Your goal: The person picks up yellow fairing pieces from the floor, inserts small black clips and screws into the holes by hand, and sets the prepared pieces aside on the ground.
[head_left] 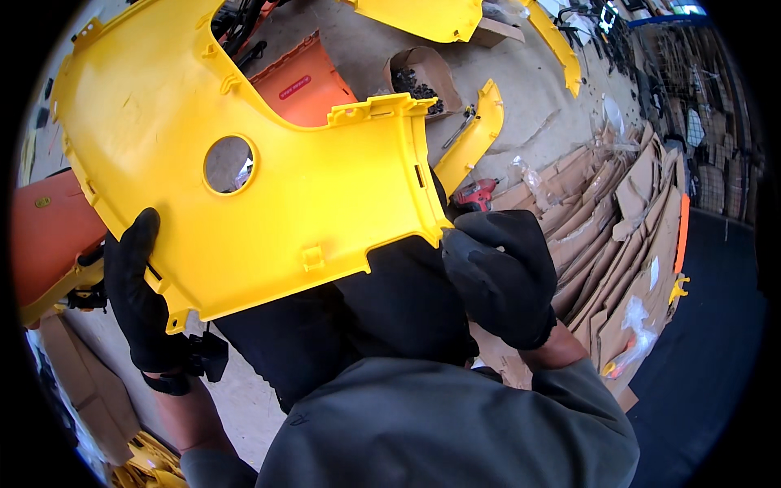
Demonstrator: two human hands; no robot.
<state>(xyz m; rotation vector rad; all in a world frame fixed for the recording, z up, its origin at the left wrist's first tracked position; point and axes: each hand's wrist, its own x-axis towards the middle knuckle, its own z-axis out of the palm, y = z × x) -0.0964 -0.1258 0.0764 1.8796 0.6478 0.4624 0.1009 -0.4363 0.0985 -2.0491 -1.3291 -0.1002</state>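
Observation:
A large yellow plastic panel (301, 211) with a round hole, clips and tabs along its edges lies tilted across my lap. My left hand (134, 285), in a black glove, grips its lower left edge, thumb on top and the other fingers hidden beneath. At the panel's right corner my black-gloved right hand (500, 272) is closed, its fingertips pinched at the corner tab. Whether a small part sits between those fingertips I cannot make out. Just beyond this hand a red and black power drill (475, 195) rests on the floor.
Flattened cardboard (610, 236) is stacked at my right. Ahead stand a cardboard box (423, 69) of small dark parts, a curved yellow strip (476, 134) and an orange panel (305, 81). Another orange panel (49, 228) is at the left. More yellow panels (423, 15) lie farther off.

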